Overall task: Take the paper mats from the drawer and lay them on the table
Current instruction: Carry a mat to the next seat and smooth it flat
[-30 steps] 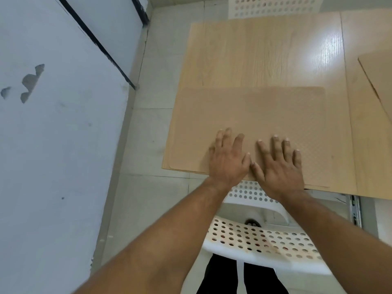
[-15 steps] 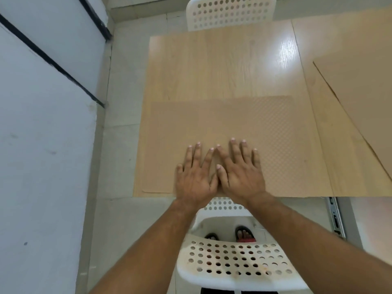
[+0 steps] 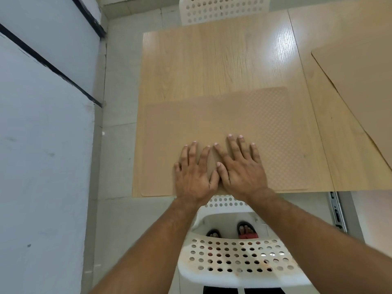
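1. The left hand (image 3: 195, 179) lies palm down on the paper mat (image 3: 265, 124), fingers (image 3: 192, 153) straight and a bit spread, gripping nothing.
2. That mat sits flat on the worktop (image 3: 212, 60), along its 6 o'clock edge.
3. The right hand (image 3: 239, 170) is just beside the left on the same mat, fingers straight and fanned too.
4. A white holey chair (image 3: 239, 262) sits at 6 o'clock, below the hands.
5. A second mat (image 3: 360, 81) lies angled at 3 o'clock, well apart.
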